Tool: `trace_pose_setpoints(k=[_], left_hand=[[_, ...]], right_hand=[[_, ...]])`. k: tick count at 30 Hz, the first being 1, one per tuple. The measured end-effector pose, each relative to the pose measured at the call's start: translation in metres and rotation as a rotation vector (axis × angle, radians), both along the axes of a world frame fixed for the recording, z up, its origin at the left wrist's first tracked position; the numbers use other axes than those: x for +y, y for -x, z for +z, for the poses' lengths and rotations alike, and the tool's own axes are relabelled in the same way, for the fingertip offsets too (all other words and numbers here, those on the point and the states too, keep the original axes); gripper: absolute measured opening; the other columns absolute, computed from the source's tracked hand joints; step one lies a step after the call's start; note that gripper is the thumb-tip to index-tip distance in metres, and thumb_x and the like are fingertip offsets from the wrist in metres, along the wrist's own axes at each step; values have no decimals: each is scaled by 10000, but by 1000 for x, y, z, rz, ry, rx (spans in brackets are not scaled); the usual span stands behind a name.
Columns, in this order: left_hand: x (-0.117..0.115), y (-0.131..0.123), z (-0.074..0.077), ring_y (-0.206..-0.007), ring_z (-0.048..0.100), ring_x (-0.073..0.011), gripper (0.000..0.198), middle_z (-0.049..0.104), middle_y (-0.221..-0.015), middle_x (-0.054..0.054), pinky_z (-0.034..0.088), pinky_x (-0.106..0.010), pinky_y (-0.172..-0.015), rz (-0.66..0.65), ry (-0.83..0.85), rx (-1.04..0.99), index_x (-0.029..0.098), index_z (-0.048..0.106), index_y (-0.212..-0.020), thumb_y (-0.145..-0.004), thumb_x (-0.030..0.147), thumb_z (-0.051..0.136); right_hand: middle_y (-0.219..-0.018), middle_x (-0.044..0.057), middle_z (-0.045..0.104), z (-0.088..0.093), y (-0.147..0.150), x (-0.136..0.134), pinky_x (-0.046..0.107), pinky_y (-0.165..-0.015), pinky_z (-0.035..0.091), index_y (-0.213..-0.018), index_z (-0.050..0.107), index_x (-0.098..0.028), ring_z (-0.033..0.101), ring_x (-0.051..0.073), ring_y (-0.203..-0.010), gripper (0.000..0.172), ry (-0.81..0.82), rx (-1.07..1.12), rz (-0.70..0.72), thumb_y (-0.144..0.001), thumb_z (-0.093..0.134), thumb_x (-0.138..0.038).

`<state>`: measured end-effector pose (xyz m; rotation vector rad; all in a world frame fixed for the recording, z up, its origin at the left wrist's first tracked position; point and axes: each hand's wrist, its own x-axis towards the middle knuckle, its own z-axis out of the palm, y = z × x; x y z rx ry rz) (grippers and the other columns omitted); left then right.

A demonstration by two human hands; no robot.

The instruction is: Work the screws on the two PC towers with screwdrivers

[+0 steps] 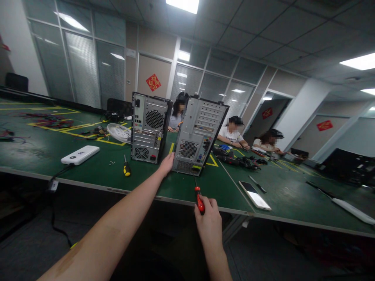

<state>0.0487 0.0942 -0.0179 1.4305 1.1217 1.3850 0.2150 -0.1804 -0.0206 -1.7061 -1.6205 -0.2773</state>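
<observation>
A grey desktop computer case (187, 128) stands tilted in the picture on the green table, its rear panel with vents and ports towards me. My left hand (166, 164) grips its lower left edge, with some fingers hidden behind the side. In my right hand (209, 214) is a red and black screwdriver (199, 199), held by the handle. Its shaft points up at the bottom edge of the case; whether the tip touches cannot be made out. Left of my left hand stands a second computer case (149, 134), rear panel also facing me.
On the green table (175, 187) lie a yellow-black screwdriver (126, 168), small screws (112, 162), a white power bank (80, 155) with a cable, and a phone (254, 194). A white basket (118, 132) and cables (249, 162) sit farther back. Several people work across the table.
</observation>
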Motion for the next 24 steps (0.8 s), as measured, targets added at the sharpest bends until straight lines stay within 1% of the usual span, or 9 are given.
trace_pose_setpoints(k=[7,11,14,17,21,24], left_hand=[[-2,1,2,-1405,570,-289,627,655,-1467,-81,405,-450,-1195,-9,20,0,262,678,-1379,-1013,672,377],[-4,1,3,-1436,538,-298,630,650,-1474,-87,374,-451,-1217,4,17,1,255,684,-1374,-1007,675,391],[-5,1,4,-1434,541,-300,613,655,-1467,-86,369,-451,-1220,12,22,8,254,689,-1367,-1012,660,397],[-5,0,5,-1429,547,-290,592,661,-1460,-78,368,-442,-1222,5,13,12,255,694,-1355,-1025,636,384],[-5,-1,7,-1467,507,-274,566,647,-1478,-74,328,-412,-1249,10,-9,20,236,704,-1333,-1034,603,394],[-6,0,8,-1466,507,-280,574,634,-1495,-75,322,-420,-1253,13,11,21,240,698,-1343,-1031,612,392]], right_hand=[[-1002,71,631,0,-1,0,318,-714,539,-1128,684,-212,668,205,-786,226,-62,-2,29,-978,522,-263],[-995,67,632,0,-2,0,317,-720,543,-1114,684,-211,674,206,-783,203,-54,1,35,-979,543,-268],[-1007,74,637,0,-2,0,325,-727,546,-1134,681,-198,677,211,-790,223,-49,3,34,-982,535,-270],[-1013,80,644,0,-1,0,328,-738,546,-1140,684,-194,681,214,-801,232,-48,17,37,-986,532,-277],[-1009,79,652,1,0,0,326,-751,547,-1142,692,-199,684,211,-802,232,-61,42,43,-988,539,-279],[-1006,79,655,0,0,0,327,-746,546,-1141,695,-199,683,212,-800,234,-70,46,48,-989,541,-288]])
